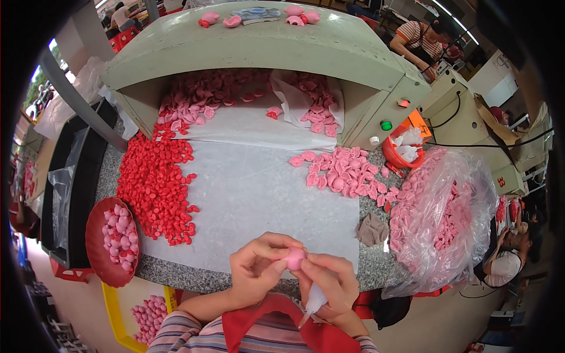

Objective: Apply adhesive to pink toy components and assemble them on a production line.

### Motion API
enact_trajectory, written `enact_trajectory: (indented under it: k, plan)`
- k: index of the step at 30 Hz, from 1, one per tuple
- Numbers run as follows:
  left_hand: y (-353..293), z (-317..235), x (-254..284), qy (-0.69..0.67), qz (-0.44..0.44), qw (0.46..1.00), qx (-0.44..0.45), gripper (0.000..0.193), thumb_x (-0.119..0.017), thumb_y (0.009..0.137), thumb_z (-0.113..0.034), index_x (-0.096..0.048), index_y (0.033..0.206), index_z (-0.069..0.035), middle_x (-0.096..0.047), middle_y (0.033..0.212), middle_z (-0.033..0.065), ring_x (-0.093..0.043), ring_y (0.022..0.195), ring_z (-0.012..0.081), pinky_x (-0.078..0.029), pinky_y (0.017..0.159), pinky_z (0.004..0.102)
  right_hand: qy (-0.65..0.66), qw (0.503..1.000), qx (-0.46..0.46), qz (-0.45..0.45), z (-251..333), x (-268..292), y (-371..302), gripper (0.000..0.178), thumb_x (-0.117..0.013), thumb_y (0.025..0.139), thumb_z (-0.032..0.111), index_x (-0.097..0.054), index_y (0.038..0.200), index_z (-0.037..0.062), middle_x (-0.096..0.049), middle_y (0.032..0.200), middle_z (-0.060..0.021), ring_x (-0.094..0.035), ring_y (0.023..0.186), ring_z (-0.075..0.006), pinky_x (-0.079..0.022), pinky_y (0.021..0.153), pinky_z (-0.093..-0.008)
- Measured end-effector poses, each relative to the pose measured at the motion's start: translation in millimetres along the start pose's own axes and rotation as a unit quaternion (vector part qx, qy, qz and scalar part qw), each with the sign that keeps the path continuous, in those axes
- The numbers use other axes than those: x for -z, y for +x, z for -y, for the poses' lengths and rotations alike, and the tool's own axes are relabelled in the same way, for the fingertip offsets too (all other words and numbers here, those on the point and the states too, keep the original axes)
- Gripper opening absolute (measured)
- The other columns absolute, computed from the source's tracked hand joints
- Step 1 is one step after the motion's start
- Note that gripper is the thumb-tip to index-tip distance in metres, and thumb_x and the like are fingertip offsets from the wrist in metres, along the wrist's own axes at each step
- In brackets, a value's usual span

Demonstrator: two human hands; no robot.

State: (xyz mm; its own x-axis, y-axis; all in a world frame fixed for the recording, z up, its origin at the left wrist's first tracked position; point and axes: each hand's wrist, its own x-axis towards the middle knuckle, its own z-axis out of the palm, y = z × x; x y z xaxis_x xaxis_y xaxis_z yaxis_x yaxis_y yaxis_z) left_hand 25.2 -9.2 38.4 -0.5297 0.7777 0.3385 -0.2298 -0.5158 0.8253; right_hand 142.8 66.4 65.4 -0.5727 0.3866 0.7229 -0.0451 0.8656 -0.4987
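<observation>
In front of my chest, both hands meet over a small pink rounded plastic piece (295, 258). My left hand (256, 266) pinches it from the left between thumb and fingers. My right hand (333, 285) presses its thumb and forefinger on the right side of the piece. A translucent white squeeze bottle (316, 297) with a thin nozzle pointing down is also tucked in my right hand. Beyond my hands, white paper (259, 200) covers the stone-patterned tabletop. A heap of small red pieces (156, 188) lies on its left, and loose pink shell pieces (344, 170) lie on its right.
A green metal housing (253, 50) spans the back, pink shells inside its opening. At left stand a red bowl (94, 250) of joined pieces and a black crate (76, 200). Right are a clear bag (471, 200) of pink shells, a grey cloth (373, 229) and an orange-red tub (397, 159).
</observation>
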Motion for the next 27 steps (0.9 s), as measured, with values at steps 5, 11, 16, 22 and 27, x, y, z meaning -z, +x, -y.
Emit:
enact_trajectory:
  k: [5, 11, 16, 22, 27]
  plan:
    - [0.9, 4.5, 5.4, -0.171, -0.026, 0.983, 0.066, 0.010, -0.054, 0.081, -0.002, -0.054, 0.091, -0.002, -0.053, 0.104, 0.0223, -0.057, 0.092, 0.0277, -0.047, 0.080, 0.0390, -0.001, 0.994, -0.098, -0.047, 2.9, -4.1, 6.8, 0.040, -0.078, 0.059, 0.005, -0.059, 0.093, 0.0035, -0.052, 0.086, -0.0109, -0.055, 0.066, -0.0169, -0.046, 0.052, -0.0238]
    - [2.1, 1.2, 5.5, -0.261, -0.055, 0.941, 0.207, 0.012, -0.058, 0.080, -0.022, -0.056, 0.087, -0.012, -0.055, 0.093, 0.0151, -0.057, 0.082, 0.0240, -0.047, 0.073, 0.0334, -0.005, 0.994, -0.092, -0.064, 0.9, -9.0, 7.9, 0.036, -0.079, 0.059, 0.010, -0.061, 0.089, 0.0056, -0.054, 0.089, -0.0079, -0.058, 0.063, -0.0147, -0.047, 0.048, -0.0230]
    - [3.2, 4.1, 6.1, -0.380, -0.064, 0.883, 0.269, 0.010, -0.054, 0.082, -0.019, -0.056, 0.088, -0.012, -0.055, 0.097, 0.0130, -0.058, 0.082, 0.0228, -0.045, 0.078, 0.0359, 0.077, 0.989, -0.123, -0.039, -1.1, -11.3, 10.0, 0.033, -0.076, 0.061, 0.004, -0.060, 0.090, 0.0029, -0.052, 0.087, -0.0096, -0.054, 0.063, -0.0122, -0.046, 0.052, -0.0213]
    - [0.7, 10.5, 11.7, -0.407, -0.061, 0.866, 0.284, 0.013, -0.054, 0.081, -0.022, -0.057, 0.090, -0.013, -0.054, 0.095, 0.0116, -0.056, 0.087, 0.0216, -0.045, 0.077, 0.0333, 0.120, 0.977, -0.175, -0.033, -0.4, -8.5, 9.9, 0.026, -0.069, 0.065, -0.002, -0.061, 0.089, 0.0020, -0.051, 0.087, -0.0090, -0.053, 0.060, -0.0102, -0.045, 0.052, -0.0203]
    - [1.5, 12.0, 11.7, -0.405, -0.057, 0.872, 0.270, 0.014, -0.055, 0.081, -0.023, -0.057, 0.091, -0.013, -0.054, 0.095, 0.0123, -0.054, 0.089, 0.0214, -0.045, 0.077, 0.0322, 0.113, 0.976, -0.183, -0.029, 2.0, -4.1, 9.8, 0.025, -0.069, 0.065, -0.002, -0.061, 0.088, 0.0019, -0.051, 0.087, -0.0088, -0.053, 0.060, -0.0100, -0.044, 0.052, -0.0208]
